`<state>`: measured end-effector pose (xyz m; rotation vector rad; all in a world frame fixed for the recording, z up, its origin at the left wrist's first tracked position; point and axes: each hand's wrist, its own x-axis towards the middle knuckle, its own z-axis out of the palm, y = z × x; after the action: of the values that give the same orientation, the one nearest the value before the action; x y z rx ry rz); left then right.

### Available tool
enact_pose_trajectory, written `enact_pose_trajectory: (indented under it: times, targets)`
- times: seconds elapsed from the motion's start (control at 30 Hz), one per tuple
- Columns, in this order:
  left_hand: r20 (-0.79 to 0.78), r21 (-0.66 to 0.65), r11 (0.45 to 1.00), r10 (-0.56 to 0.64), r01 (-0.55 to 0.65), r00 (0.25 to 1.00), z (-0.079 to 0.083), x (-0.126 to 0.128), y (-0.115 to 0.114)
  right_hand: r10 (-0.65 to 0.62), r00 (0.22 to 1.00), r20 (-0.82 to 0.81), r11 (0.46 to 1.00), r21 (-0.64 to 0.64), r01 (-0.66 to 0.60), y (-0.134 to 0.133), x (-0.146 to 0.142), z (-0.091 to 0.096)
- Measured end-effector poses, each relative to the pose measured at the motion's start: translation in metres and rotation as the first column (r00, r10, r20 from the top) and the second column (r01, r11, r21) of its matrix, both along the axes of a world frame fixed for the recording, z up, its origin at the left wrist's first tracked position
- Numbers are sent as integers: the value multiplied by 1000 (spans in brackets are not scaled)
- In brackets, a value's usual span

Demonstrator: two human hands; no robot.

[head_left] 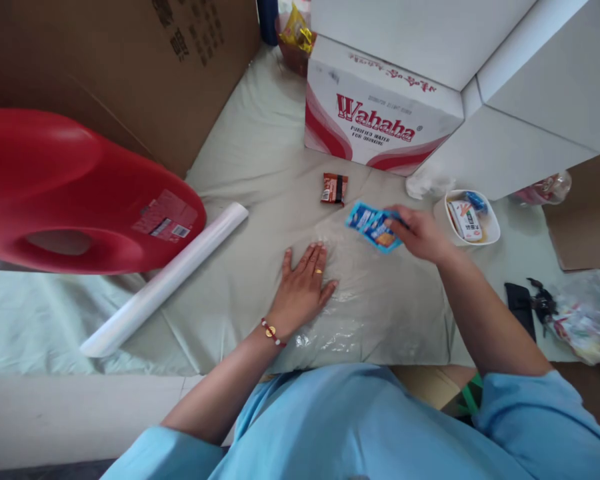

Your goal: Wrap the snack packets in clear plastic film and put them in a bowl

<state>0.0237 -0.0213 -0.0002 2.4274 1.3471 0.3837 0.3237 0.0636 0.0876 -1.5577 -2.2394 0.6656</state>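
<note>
My left hand (305, 283) lies flat with fingers spread on the edge of a sheet of clear plastic film (350, 300), which is spread over the cloth-covered table. In my right hand (417, 233) is a pair of blue snack packets (375, 225), pinched between thumb and fingers at their right end. The packets are held just above the film's far side. Beyond them a small red-brown snack packet (335, 189) with a dark band lies on the cloth. A white tub (491, 230) with packets inside stands just past my right hand.
A roll of plastic film (165, 280) lies slantwise at the left, beside a big red plastic jug (95, 193). A Wahaba-style lettered water carton (380, 120) stands at the back, against white boxes (525, 127). At the right are keys (544, 303) and a filled plastic bag (587, 317).
</note>
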Motion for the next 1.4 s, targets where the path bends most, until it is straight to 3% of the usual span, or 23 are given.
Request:
enact_pose_trajectory:
  times: [0.07,0.17,0.33,0.47,0.77,0.9,1.03,1.2,1.3,1.4]
  targets:
    - [1,0,1000,3,-3,1000,-1,0,0,112,994,4,988,-104,-111,-33,-15,-1]
    - [-6,14,1000,-3,3,1000,-2,1,0,152,981,119,982,-128,-137,-65,-44,-18]
    - [-38,55,998,-20,22,999,-3,1,-1,170,972,160,985,-50,-164,-84,-70,-44]
    - [-56,82,996,-29,34,998,-4,1,-2,151,982,111,986,46,-157,-88,-68,-50]
    - [-74,70,996,-44,49,996,-3,2,-2,131,981,146,985,97,-146,-93,-81,-52]
    - [-67,64,997,-46,50,997,-2,2,-3,141,984,112,981,117,-154,-96,-69,-49]
    - [-69,39,999,-32,34,997,0,2,-2,48,996,68,970,234,-63,-109,-53,-45]
    - [-62,45,999,-22,25,998,-3,2,0,-9,969,247,940,333,-76,-126,-47,-67]
    - [-69,50,998,-21,24,997,-5,2,0,31,953,302,944,305,-127,-133,-48,-85]
    - [-77,49,998,-24,28,997,-6,2,0,99,948,303,949,258,-182,-138,-46,-90]
